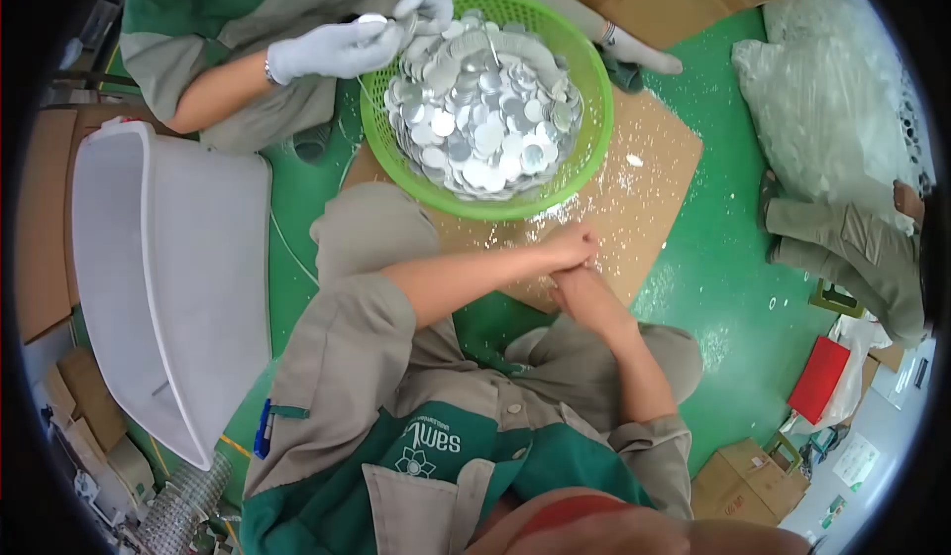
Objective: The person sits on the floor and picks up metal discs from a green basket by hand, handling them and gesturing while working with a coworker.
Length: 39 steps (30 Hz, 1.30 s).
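1. Head view: the left hand (570, 247) and right hand (586, 297) are together, touching each other in front of the lap, the left one farther forward. Fingers are partly hidden, so I cannot tell how tightly they close or whether anything lies between them.
2. Beyond the hands, and behind them in the view, a cardboard sheet (659, 154) lies on the green floor (715, 332), strewn with small white flecks.
3. Just ahead of the hands and slightly left, a green basket (495, 210) stands over this sheet, the hands apart from its rim.
4. Inside the basket, silver discs (485, 139) are heaped, some lined up in curved rows.
5. Farther ahead and left, a co-worker's two white-gloved hands (337, 52) meet near the basket's far-left rim, small silvery pieces at their fingertips.
6. Well left of the hands is a pale grey bin (213, 258).
7. Far to the right are clear plastic bags (822, 89), another person's legs (842, 243) and a red item (818, 381).
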Motion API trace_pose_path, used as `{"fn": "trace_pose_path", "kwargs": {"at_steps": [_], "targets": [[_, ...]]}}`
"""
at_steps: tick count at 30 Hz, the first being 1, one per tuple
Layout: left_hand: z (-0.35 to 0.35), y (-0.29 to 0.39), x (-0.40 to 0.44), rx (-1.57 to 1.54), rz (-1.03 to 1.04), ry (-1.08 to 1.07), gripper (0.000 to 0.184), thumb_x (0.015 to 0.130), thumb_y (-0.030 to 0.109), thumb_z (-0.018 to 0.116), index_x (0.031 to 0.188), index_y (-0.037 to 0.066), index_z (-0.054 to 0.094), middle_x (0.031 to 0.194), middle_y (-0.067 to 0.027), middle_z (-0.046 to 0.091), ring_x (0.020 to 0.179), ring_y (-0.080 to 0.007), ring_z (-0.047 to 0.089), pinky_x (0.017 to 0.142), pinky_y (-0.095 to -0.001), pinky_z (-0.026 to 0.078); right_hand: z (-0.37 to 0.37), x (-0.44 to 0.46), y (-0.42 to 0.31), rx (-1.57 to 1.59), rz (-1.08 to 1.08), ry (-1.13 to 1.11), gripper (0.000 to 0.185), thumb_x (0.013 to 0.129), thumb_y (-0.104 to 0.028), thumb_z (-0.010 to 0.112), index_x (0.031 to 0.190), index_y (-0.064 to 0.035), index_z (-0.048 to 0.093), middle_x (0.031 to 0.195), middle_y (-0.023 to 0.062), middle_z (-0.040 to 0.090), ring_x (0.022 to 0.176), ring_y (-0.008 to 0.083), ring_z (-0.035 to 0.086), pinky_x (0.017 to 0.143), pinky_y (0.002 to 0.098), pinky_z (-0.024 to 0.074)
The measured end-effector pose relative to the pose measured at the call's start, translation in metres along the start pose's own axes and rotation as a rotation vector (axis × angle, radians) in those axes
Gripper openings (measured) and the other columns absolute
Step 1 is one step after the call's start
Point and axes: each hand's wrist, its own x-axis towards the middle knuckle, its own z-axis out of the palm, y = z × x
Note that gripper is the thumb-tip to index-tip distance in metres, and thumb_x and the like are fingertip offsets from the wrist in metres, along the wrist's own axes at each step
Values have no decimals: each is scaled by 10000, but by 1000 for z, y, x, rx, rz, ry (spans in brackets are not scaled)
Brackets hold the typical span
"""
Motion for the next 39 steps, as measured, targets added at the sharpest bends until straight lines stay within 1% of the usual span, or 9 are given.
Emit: {"fn": "trace_pose_path", "kwargs": {"at_steps": [2, 7, 16, 19, 26, 29, 32, 36, 39], "targets": [[1, -11, 3, 76, 82, -24, 152, 775, 148, 554, 748, 7, 604, 653, -102, 626, 602, -180, 612, 556, -307, 481, 2, -2, 1, 0, 16, -17, 311, 748, -81, 624, 1028, 29, 547, 984, 246, 574, 930, 403, 549, 798, 452, 458], [4, -17, 6, 25, 9, 8, 156, 776, 173, 604, 778, 17, 600, 730, -98, 636, 624, -172, 623, 583, -300, 495, -1, -4, -3, -11, -16, 34, 313, 751, -82, 623, 1037, 21, 549, 985, 236, 582, 934, 400, 551, 787, 459, 456], [3, -11, 4, 60, 32, -3, 151, 786, 169, 591, 766, 19, 589, 678, -84, 626, 617, -166, 618, 566, -300, 486, -1, -4, -1, -21, -60, 74, 349, 754, -81, 619, 1082, 0, 533, 998, 232, 582, 936, 398, 551, 788, 460, 457], [2, -5, -1, 98, 17, -31, 137, 814, 126, 559, 800, -10, 574, 694, -72, 612, 604, -128, 596, 559, -262, 489, 2, -9, -1, -15, -32, 52, 345, 757, -83, 619, 1081, -2, 533, 999, 235, 580, 932, 398, 552, 783, 460, 458], [1, -1, -5, 109, 49, 4, 145, 802, 142, 565, 784, 0, 591, 690, -75, 626, 603, -134, 605, 563, -267, 492, -6, -7, -7, -32, -37, 40, 349, 768, -94, 618, 1092, -3, 526, 996, 233, 580, 919, 397, 555, 777, 461, 461], [2, -4, -4, 70, 30, 9, 117, 779, 136, 573, 763, 21, 588, 682, -90, 626, 613, -175, 609, 555, -302, 481, -1, -8, -3, -49, -53, 47, 364, 772, -100, 616, 1111, -8, 519, 1002, 232, 578, 922, 399, 553, 779, 461, 460], [2, -4, -2, 107, 39, 3, 143, 788, 152, 572, 785, 11, 596, 685, -66, 627, 603, -129, 604, 551, -264, 487, -2, -7, -4, -64, -28, 16, 389, 772, -106, 616, 1135, -13, 510, 1014, 232, 575, 929, 404, 548, 785, 461, 458], [0, -3, -4, 163, 90, 36, 152, 782, 181, 578, 777, 30, 602, 678, -55, 624, 595, -122, 606, 537, -269, 481, 0, -6, -5, -33, -79, 44, 415, 766, -106, 619, 1150, -4, 499, 1033, 242, 564, 939, 410, 544, 795, 459, 454], [-1, 9, -10, 117, 49, 24, 157, 722, 155, 577, 719, 0, 603, 680, -114, 634, 603, -203, 620, 571, -333, 486, 3, -5, -4, -80, -59, 14, 421, 766, -104, 613, 1159, -14, 495, 1075, 247, 548, 947, 407, 544, 801, 458, 453]]}}
